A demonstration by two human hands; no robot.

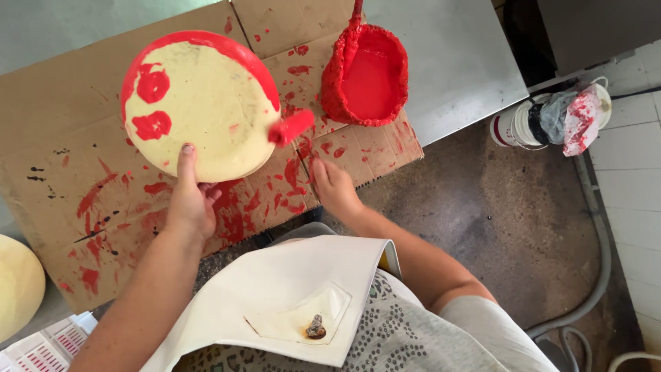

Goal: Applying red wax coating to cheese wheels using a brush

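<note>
Gripping cream disc (203, 110) rim, left hand (189, 200) pinching; right hand (334, 186) closing on red-coated brush (292, 127); red paint filling bucket (365, 76) on spattered cardboard (62, 158).

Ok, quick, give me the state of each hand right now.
Left hand: closed on the edge of the round cream disc, thumb on its face.
Right hand: closed on a red-coated brush touching the disc's rim.
</note>
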